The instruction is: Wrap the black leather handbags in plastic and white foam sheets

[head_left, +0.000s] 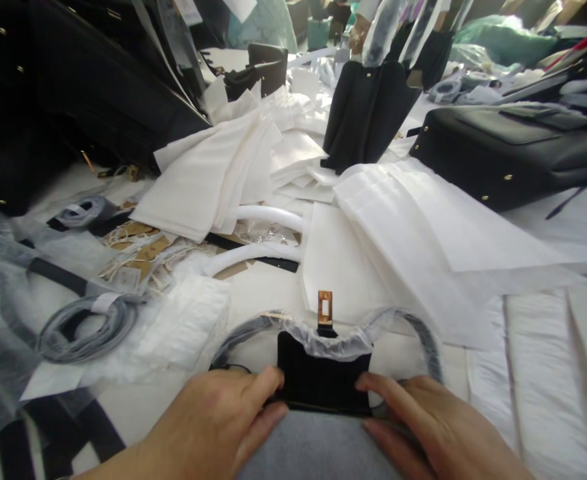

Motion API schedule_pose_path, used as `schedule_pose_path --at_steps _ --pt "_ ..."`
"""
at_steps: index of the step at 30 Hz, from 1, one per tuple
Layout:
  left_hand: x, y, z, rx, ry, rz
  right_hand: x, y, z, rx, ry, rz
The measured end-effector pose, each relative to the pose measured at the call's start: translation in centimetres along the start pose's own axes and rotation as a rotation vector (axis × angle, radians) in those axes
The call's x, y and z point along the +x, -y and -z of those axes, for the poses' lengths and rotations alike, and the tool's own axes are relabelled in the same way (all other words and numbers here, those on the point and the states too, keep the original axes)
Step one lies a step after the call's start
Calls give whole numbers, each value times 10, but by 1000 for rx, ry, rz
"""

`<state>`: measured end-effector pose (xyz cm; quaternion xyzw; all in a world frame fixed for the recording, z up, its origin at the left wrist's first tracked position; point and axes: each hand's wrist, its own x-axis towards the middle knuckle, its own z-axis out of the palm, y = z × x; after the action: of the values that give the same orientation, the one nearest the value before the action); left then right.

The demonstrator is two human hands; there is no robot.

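A handbag with a black flap panel (323, 380) and a grey panel (318, 445) is right in front of me. My left hand (223, 410) pinches the bag's edge on the left, thumb and fingers closed on it. On the right, my right hand (430, 417) grips the same edge in a similar way. Beyond the flap lies a handle wrapped in clear plastic film (343, 343), curving to both sides. A gold-coloured metal clasp plate (325, 308) on a black tab points away from me. The lower part of the bag is cut off by the frame.
White sheets (208, 167) and more white sheets (398, 227) spread across the table. Coiled grey straps (88, 327) and tags with strings (146, 253) lie left. Black bags stand left and one black bag (508, 147) lies right. Across the table, a person's hand (359, 33) is near another black bag (368, 110).
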<state>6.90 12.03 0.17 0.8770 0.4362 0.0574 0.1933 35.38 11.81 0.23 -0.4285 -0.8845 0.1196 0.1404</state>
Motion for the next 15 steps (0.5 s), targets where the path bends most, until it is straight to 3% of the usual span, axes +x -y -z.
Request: schedule_pose_path --at_steps 5,10,15 --pt "3 0 -12 115 -41 -51 -6 0 -15 -118 56 21" --pt "0 9 -10 -6 -103 -116 -8 -3 2 84 49 -15" --pt "1 16 -2 -132 -114 -179 -9 -5 12 110 74 -23"
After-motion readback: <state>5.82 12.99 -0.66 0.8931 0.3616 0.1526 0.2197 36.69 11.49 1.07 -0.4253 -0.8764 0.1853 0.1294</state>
